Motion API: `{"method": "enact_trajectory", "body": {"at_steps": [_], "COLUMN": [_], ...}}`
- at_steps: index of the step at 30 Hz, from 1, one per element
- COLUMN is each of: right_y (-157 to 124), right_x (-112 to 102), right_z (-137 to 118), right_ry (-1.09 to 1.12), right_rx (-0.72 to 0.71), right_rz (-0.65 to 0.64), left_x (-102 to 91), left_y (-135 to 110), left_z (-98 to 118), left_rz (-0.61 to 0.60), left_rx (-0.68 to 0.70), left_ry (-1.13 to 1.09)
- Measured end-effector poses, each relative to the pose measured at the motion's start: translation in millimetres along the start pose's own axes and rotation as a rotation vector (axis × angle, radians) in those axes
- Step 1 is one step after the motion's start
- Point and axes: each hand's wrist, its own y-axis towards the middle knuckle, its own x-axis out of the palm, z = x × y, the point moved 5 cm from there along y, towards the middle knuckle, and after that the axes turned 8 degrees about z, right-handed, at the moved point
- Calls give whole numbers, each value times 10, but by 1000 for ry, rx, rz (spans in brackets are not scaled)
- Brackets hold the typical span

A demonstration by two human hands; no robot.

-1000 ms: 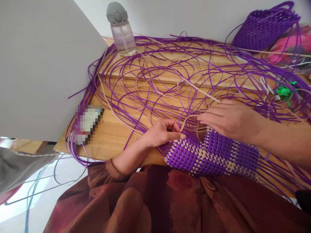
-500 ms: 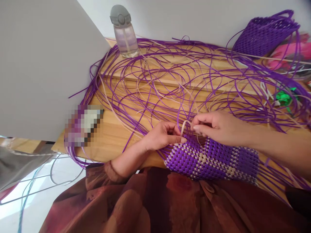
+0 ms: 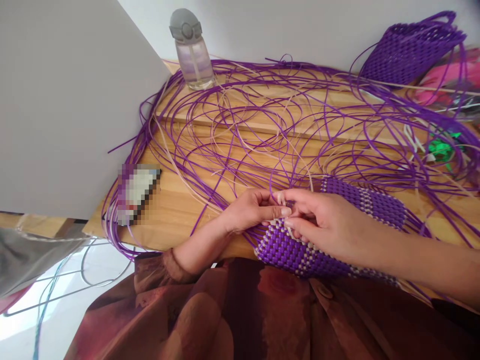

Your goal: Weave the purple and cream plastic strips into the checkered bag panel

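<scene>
A woven panel (image 3: 288, 250) of purple and cream strips lies at the near edge of the wooden table (image 3: 176, 210), against my lap. My left hand (image 3: 249, 210) rests curled at the panel's upper left corner, its fingertips pinching the weave. My right hand (image 3: 322, 220) lies over the panel and pinches a cream strip (image 3: 280, 199) right beside the left fingertips. Both hands meet at that corner. Long loose purple strips (image 3: 262, 125) fan out from the panel across the table.
A clear water bottle (image 3: 191, 50) with a grey lid stands at the table's far left. A finished purple woven basket (image 3: 408, 47) sits at the far right, with pink and green items beside it. A grey board (image 3: 63, 100) covers the left. A blurred card (image 3: 137, 190) lies near it.
My right hand has slid left and down over the panel and closed on the cream strip next to my left fingertips. The left hand has stayed at the corner.
</scene>
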Motion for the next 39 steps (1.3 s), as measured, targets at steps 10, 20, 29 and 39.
{"method": "enact_trajectory", "body": {"at_steps": [10,20,29,39], "right_y": [29,441,115,580], "right_x": [0,-305,-475,-254], "right_z": [-79,-59,74,-337], "right_ry": [-79,-262,-446,-369], "right_rx": [46,-698,-769,-828], "right_rz": [-233,111,45,-21], "left_x": [-17,-20,-31,-67], "left_y": [-13,-10,7,11], "left_z": [-23,-12,-54,-48], "left_rz": [71,95,141,125], "left_rx": [0,27,-46,95], "left_ry": [-6,1,-12,67]}}
